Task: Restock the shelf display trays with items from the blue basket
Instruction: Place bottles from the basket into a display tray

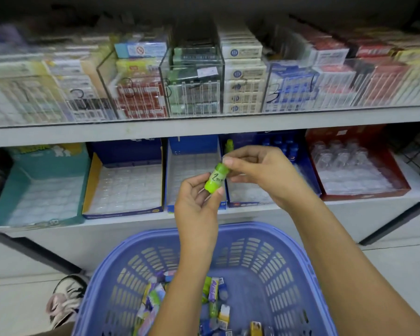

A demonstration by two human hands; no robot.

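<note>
Both hands are raised in front of the lower white shelf, sharing one small green plastic bottle with a printed label. The left hand pinches the bottle's lower end between thumb and curled fingers; the right hand pinches its upper end with thumb and fingertips. The bottle is tilted, its top leaning right, and is held clear of any tray, above the blue slatted plastic basket. That basket sits below the shelf and holds a loose pile of small boxes and bottles (mixed colours, labels blurred). On the shelf, left to right: a teal cardboard tray, a blue tray with a yellow side wall, a narrow blue tray, a second blue tray and a red cardboard tray. The second blue tray holds another green bottle upright at its rear left corner and dark blue bottles at the back. The red tray holds clear bottles at its rear. Above, clear acrylic dividers hold stacked flat packets. A pale shoe rests on the floor, left of the basket.
</note>
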